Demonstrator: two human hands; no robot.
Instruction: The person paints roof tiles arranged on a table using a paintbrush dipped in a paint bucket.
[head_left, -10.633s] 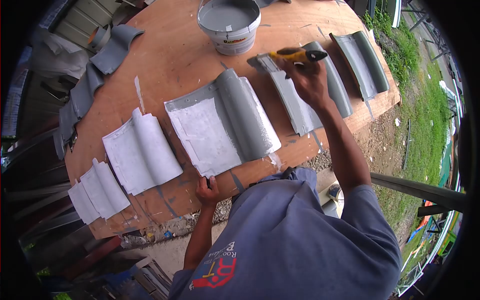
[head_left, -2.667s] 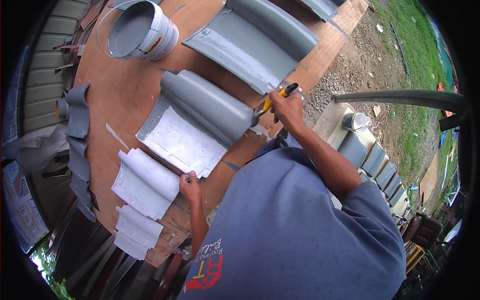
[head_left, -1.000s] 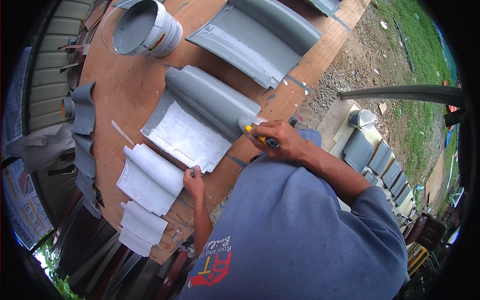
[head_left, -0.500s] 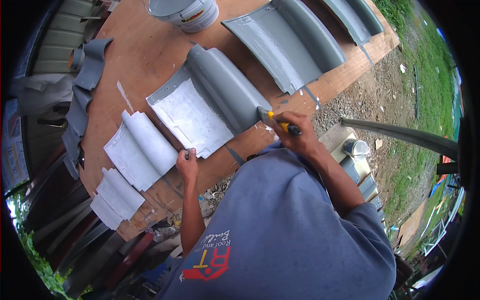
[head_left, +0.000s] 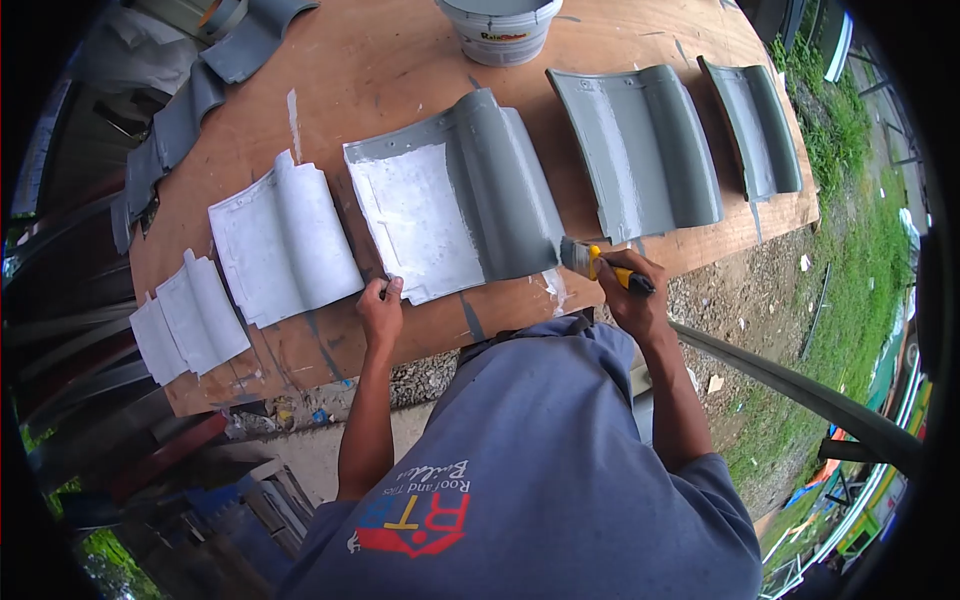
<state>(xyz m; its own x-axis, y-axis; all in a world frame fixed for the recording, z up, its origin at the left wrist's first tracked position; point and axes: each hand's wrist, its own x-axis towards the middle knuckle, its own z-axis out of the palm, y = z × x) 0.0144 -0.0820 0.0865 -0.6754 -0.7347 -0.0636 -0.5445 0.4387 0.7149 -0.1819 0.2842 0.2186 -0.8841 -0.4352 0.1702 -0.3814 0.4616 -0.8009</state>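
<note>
Two bare hands are at the middle tile (head_left: 480, 190), which lies on the table (head_left: 400, 345) at the centre of the frame, grey on its right part and top edge, white on its left. The right hand (head_left: 635, 290), right of centre, grasps the brush (head_left: 595, 262), its bristles at the tile's lower right corner. The left hand (head_left: 380, 303) has curled fingers and its thumb at the lower left corner; whether it clamps the tile I cannot tell. White tiles (head_left: 285, 243) lie at left, grey tiles (head_left: 650, 150) at upper right, and the bucket (head_left: 500, 38) stands at top centre.
</note>
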